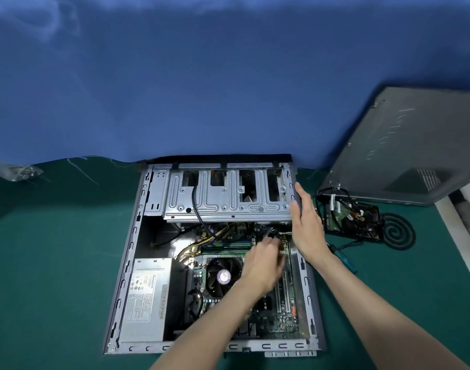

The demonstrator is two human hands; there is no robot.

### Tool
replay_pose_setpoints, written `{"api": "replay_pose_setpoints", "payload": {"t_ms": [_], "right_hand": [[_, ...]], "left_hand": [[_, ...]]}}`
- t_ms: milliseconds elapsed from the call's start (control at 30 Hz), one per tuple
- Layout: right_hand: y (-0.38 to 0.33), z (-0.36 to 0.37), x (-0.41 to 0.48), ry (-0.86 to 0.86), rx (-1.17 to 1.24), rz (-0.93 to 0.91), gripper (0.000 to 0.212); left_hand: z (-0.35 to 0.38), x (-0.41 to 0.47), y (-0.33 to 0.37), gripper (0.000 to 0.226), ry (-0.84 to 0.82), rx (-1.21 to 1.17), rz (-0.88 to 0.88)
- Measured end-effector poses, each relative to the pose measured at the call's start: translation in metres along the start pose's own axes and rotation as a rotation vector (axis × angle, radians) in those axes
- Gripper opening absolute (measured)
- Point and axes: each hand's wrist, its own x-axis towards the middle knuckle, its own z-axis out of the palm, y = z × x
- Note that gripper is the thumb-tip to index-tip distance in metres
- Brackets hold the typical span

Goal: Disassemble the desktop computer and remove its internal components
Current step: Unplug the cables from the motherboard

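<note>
The open grey steel desktop computer case (127,252) lay on the green worktop (55,263). It held a silver power supply box (146,297), a black round cooler fan (223,276) and a green motherboard (284,319). The right hand (306,222), grip wide, rested flat on the case's side wall. The left hand (263,265) reached inside, its grip too blurred to tell.

Just under the drive cage (226,194), cables (202,237) crowd the gap; nearer than the cage, fan (223,276) and power supply (146,297) rise; left of the cage, bare mat (68,222) lies open.
</note>
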Motion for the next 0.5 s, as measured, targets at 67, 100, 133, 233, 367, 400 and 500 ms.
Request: {"api": "replay_pose_setpoints", "payload": {"t_ms": [67,100,133,233,367,400,500], "right_hand": [[0.001,0.000,-0.001,0.008,0.018,-0.002,0.045],[0.002,0.000,-0.001,0.011,0.021,-0.007,0.045],[0.002,0.000,-0.001,0.014,0.021,-0.010,0.045],[0.003,0.000,0.000,0.024,0.011,-0.014,0.045],[0.004,0.001,0.001,0.041,0.004,-0.013,0.044],[0.004,0.001,0.001,0.043,0.006,-0.014,0.044],[0.005,0.002,0.001,0.046,0.009,-0.010,0.043]], "left_hand": [[0.009,0.008,0.004,0.034,-0.083,-0.089,-0.101],[0.013,0.011,0.005,0.042,-0.104,-0.107,-0.138],[0.015,0.015,0.005,0.046,-0.116,-0.115,-0.171],[0.018,0.026,0.007,0.038,-0.129,-0.154,-0.262],[0.018,0.038,0.013,0.021,-0.132,-0.140,-0.324],[0.018,0.040,0.014,0.020,-0.143,-0.113,-0.333],[0.013,0.048,0.017,0.018,-0.191,-0.055,-0.373]]}}
